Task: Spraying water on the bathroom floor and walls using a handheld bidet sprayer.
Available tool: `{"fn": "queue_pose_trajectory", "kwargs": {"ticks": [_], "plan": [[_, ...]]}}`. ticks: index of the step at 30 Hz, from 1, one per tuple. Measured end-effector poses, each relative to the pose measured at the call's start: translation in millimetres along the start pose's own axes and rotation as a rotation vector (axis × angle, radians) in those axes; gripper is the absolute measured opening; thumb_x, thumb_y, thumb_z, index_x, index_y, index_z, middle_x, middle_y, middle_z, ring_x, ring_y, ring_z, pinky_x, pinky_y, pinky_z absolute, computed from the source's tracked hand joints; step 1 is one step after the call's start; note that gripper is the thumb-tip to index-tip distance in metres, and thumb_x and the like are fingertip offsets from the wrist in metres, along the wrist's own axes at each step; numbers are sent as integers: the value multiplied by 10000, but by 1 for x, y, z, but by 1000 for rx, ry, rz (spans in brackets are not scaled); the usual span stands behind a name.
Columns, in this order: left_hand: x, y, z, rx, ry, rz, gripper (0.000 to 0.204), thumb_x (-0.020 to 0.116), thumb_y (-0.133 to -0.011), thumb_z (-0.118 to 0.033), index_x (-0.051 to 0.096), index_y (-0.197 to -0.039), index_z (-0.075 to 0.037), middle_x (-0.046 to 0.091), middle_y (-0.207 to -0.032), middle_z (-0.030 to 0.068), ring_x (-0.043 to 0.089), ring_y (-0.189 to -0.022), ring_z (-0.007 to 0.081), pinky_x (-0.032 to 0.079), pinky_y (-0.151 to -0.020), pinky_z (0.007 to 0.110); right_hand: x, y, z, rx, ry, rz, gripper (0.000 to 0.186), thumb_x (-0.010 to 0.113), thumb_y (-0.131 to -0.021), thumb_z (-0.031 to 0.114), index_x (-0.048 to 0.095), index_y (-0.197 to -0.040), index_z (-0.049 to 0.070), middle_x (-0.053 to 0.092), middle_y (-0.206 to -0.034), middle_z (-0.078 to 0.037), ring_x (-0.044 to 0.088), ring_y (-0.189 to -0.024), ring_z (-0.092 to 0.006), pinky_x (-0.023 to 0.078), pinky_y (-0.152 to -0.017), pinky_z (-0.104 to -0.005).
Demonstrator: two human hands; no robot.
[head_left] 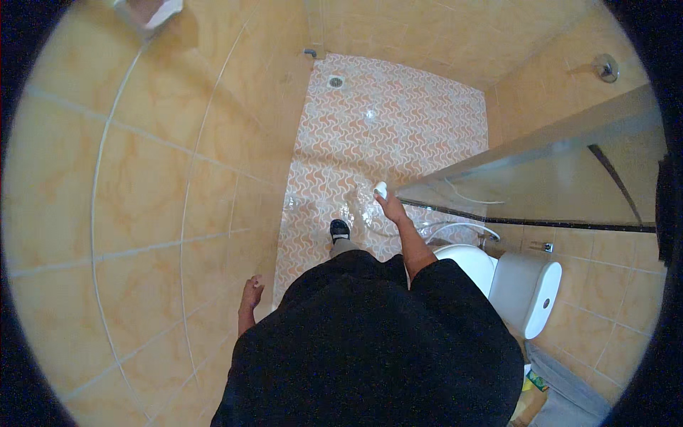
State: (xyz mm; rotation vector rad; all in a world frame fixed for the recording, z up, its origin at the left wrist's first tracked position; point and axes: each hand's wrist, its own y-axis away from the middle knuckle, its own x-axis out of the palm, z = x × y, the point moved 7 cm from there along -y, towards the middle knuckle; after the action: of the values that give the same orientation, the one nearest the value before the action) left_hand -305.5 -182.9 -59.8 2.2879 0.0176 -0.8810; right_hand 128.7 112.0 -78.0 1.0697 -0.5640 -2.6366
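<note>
My right hand (391, 206), right of centre, grips a small white object (380, 188) whose kind I cannot make out, close beside the lower edge of a dull panel partition (555, 171). My left hand (252, 290) hangs by the yellow tiled wall (142, 213), fingers loosely curved and apart, holding nothing that I can see. Below, my foot in a dark sandal (340, 230) stands on the patterned tile floor (377, 135), which shines wet around it. A hose (452, 226) loops along the floor near the toilet.
A white toilet (466, 267) with its cistern (526, 295) is at my right. A drain (336, 82) and short pipe (310, 53) are at the far left floor corner. A metal fixture (606, 67) is upper right, a white holder (149, 14) upper left, grey cloth (569, 406) lower right.
</note>
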Motion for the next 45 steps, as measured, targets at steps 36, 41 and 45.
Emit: {"fn": "queue_pose_trajectory", "kwargs": {"ticks": [36, 41, 45], "plan": [[-78, -308, -227, 471, -367, 489, 382, 546, -703, -65, 437, -1066, -110, 463, -962, 156, 504, -765, 249, 420, -700, 336, -75, -96, -4, 785, -258, -501, 625, 391, -744, 494, 329, -1105, -12, 482, -987, -256, 476, -906, -381, 361, -770, -440], [-86, -333, -249, 363, -503, 535, 387, 546, -701, -61, 438, -1070, -105, 467, -969, 161, 505, -783, 262, 418, -708, 345, -90, -92, -14, 884, -245, -716, 626, 391, -744, 501, 315, -1116, 3, 488, -972, -255, 483, -888, -385, 371, -753, -447], [-87, -352, -253, 385, -506, 535, 372, 553, -694, -54, 455, -1052, -88, 476, -956, 159, 501, -797, 273, 415, -708, 359, -102, -77, -18, 1016, -313, -869, 603, 404, -749, 481, 320, -1116, 11, 498, -955, -245, 490, -875, -379, 386, -733, -446]]}}
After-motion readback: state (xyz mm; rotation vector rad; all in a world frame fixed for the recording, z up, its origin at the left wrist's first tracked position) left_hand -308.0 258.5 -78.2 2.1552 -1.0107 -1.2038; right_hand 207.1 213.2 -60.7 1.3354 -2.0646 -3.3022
